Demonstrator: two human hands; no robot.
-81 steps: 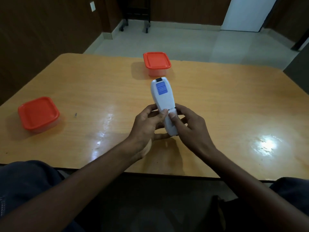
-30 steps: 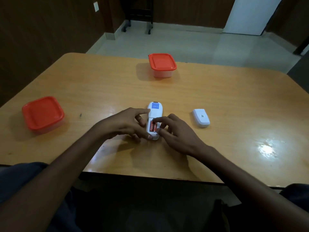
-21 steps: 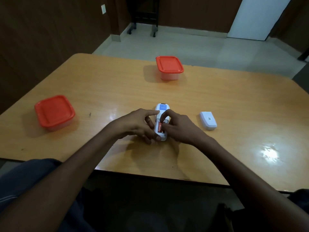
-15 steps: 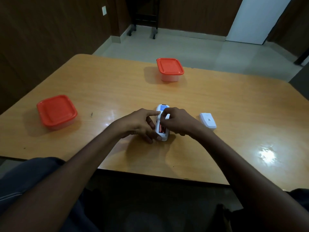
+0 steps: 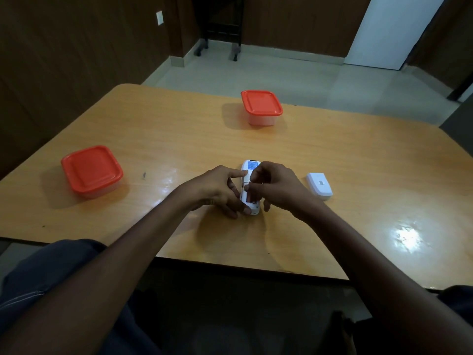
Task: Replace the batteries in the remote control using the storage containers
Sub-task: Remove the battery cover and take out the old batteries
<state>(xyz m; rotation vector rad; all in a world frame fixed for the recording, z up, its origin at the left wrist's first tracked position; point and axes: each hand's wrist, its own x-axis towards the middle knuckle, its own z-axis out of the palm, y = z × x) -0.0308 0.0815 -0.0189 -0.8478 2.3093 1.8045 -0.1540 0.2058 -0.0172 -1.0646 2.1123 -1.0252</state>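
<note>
the left hand (image 5: 217,189) grips the remote (image 5: 249,188) along its left edge, index finger up by the blue label and lower fingers pressed at the near end, pinning it face down on the table (image 5: 179,139). the right hand (image 5: 275,188) is curled over the open bay with thumb and forefinger pinched together; whether they have a battery between them i cannot tell (the fingertips hide it). the step looks like prying the old cells out, and it goes best if the left hand keeps the body flat while the right lifts one end of a cell up against its spring rather than dragging it sideways. the cover (image 5: 320,186) lies just right of the right wrist, near enough to be knocked on the way out. one box (image 5: 91,171) sits well to the left, the other (image 5: 261,106) at the far side; both have their orange lids on, so one must be opened before anything goes in.
</note>
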